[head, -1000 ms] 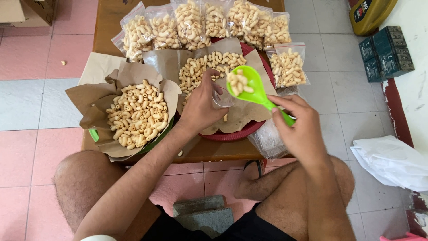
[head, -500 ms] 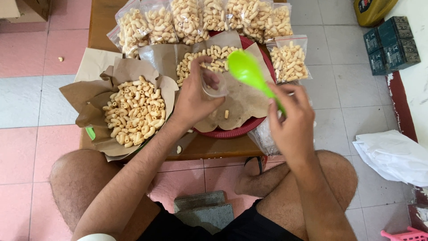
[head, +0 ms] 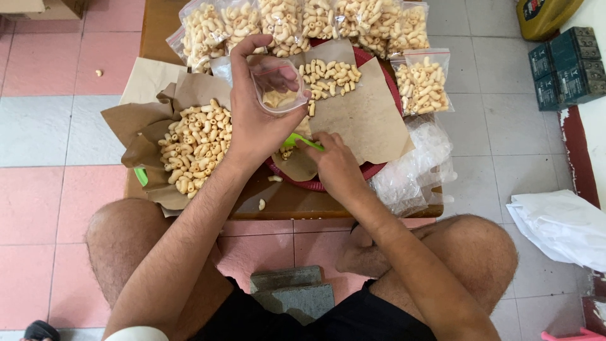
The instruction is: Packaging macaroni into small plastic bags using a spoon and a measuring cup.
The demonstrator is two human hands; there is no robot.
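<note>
My left hand holds up a small clear plastic bag, its mouth open, with a few pale curled snack pieces at the bottom. My right hand is low over the brown paper on the red tray, gripping a green scoop that is mostly hidden under my left hand. Loose snack pieces lie on the paper beyond the bag. A second heap of snack pieces sits on crumpled brown paper in a green bowl at the left.
Several filled clear bags line the far side of the low wooden table, one more filled bag at the right. Empty plastic bags lie at the table's right edge. A white bag and dark boxes are on the tiled floor.
My right hand has come down from the raised bag with the green scoop to the paper on the tray. My left hand still holds the bag up, which now has pieces in it.
</note>
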